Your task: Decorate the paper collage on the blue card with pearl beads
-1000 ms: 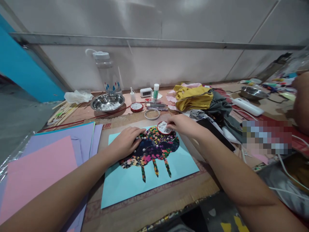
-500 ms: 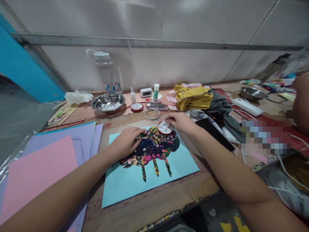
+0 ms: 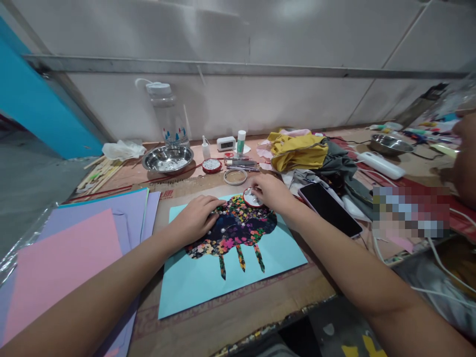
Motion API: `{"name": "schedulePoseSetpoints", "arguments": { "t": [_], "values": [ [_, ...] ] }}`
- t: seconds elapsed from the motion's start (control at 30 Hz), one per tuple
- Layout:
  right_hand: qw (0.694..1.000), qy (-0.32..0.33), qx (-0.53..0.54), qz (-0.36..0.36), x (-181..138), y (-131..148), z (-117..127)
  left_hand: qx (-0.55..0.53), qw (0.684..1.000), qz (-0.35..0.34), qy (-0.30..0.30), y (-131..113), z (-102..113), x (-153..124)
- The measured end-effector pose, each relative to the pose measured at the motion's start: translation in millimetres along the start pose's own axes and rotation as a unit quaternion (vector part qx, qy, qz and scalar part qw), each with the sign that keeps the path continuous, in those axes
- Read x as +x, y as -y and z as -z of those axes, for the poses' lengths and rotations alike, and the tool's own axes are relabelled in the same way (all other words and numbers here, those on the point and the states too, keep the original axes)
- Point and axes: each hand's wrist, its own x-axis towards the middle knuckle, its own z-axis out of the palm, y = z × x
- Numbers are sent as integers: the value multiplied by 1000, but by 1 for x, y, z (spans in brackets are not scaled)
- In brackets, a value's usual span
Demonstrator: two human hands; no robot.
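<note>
A light-blue sheet [image 3: 282, 256] lies on the cardboard with a dark floral cloud-shaped cutout [image 3: 238, 233] on it. Three pointed floral strips [image 3: 241, 259] hang below the cutout, and several white pearl beads [image 3: 223, 230] dot its surface. My left hand [image 3: 199, 215] rests on the cutout's left side, fingers stretched out. Over a small red-rimmed lid [image 3: 250, 204] of white beads and shiny pieces, my right hand [image 3: 273, 193] bends down with its fingers pinched inside the rim. Whatever sits between those fingertips is hidden.
Coloured paper [image 3: 67, 267] is stacked at left. Behind are a metal bowl [image 3: 167, 159], a water bottle [image 3: 167, 116], a second bead lid [image 3: 211, 165], a glue stick [image 3: 241, 142] and a tape ring [image 3: 235, 176]. Yellow cloth [image 3: 297, 151] and a phone [image 3: 330, 209] lie right; another person's arm [image 3: 466, 158] shows beyond.
My right hand has moved slightly left, from the lid's right edge to over its contents, uncovering more of the phone. My left hand stays in place on the cutout.
</note>
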Motion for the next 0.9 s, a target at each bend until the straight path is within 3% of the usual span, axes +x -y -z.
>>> {"name": "schedulePoseSetpoints", "arguments": {
  "t": [0.2,0.53,0.9],
  "values": [
    [1000,1,30,-9,3,2,5,1,1000,-2,4,-2,1,1],
    [995,72,51,40,1,6,6,0,1000,-8,14,-2,1,2],
    [996,-3,89,-32,4,1,3,3,1000,-6,9,1,0,1]
  ]
}}
